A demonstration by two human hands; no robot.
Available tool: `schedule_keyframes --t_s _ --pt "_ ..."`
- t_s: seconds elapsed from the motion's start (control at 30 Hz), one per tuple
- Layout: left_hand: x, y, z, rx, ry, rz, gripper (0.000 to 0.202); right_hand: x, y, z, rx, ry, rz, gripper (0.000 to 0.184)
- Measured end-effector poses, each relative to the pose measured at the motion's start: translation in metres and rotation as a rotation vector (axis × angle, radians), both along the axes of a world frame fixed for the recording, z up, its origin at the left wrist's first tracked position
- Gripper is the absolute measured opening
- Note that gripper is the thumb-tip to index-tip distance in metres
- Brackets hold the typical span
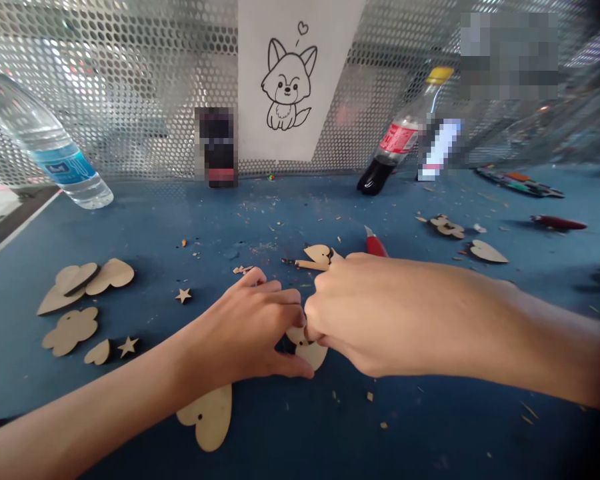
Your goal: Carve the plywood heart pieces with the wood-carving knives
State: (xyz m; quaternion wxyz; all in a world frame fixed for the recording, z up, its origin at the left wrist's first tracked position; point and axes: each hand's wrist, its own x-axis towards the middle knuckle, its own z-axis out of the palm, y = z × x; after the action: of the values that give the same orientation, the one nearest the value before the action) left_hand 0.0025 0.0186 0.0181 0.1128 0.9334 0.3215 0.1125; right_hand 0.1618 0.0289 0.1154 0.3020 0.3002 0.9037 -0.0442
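Note:
A thin pale wooden cutout [316, 359] with small holes lies low between my hands, mostly covered by fingers. My left hand [263, 327] grips its left side, thumb below and fingers curled above. Against that side, my right hand [360, 313] is closed in a fist over the cutout's upper edge; whatever its fingers hold is hidden. Just beyond the right knuckles lie a small wooden heart [317, 253] and a thin wooden stick with a dark tip [307, 265]. A red-handled craft knife [376, 245] shows behind the right hand. Under my left wrist rests a larger wooden heart [213, 420].
Wooden hearts [113, 275], a flower cutout [73, 331] and small stars [183, 295] lie at left. A water bottle [60, 153] and cola bottle [395, 140] stand behind. A fox drawing [287, 87] hangs on the mesh. Another red-handled tool [559, 223] lies right.

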Motion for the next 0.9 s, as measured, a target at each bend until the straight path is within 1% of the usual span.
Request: schedule_keyframes --t_s 0.1,0.17,0.23,0.3,0.4,0.5,0.57,0.63,0.83,0.9 --pt "0.001 0.001 0.0 -0.042 -0.017 0.009 0.035 -0.007 -0.002 0.002 0.039 -0.085 0.026 0.035" --pt "0.001 0.001 0.001 -0.076 -0.01 0.008 0.035 -0.004 -0.003 -0.001 0.057 -0.028 0.041 0.036" --pt "0.002 0.001 0.003 -0.114 0.0 0.017 0.035 0.004 -0.003 -0.007 0.055 0.031 0.056 0.029" --pt "0.004 0.002 0.005 -0.154 0.008 0.034 0.035 0.015 -0.001 -0.013 0.007 0.095 0.03 0.02" --pt "0.005 0.002 0.005 -0.179 0.002 0.044 0.038 0.034 0.0 -0.022 -0.1 0.256 -0.077 0.027" --pt "0.005 0.003 0.004 -0.136 0.0 0.005 0.039 0.05 -0.003 -0.03 -0.176 0.435 -0.16 0.033" --pt "0.004 0.003 0.004 -0.105 0.012 -0.022 0.04 0.059 -0.005 -0.037 -0.214 0.527 -0.18 0.033" --pt "0.003 0.002 0.004 -0.099 0.02 -0.023 0.04 0.067 -0.006 -0.045 -0.248 0.602 -0.198 0.032" --pt "0.003 0.002 0.003 -0.101 0.016 -0.024 0.04 0.088 -0.003 -0.078 -0.347 0.77 -0.27 0.032" --pt "0.002 0.002 0.003 -0.094 0.02 -0.024 0.04 0.091 -0.003 -0.082 -0.36 0.792 -0.288 0.033"
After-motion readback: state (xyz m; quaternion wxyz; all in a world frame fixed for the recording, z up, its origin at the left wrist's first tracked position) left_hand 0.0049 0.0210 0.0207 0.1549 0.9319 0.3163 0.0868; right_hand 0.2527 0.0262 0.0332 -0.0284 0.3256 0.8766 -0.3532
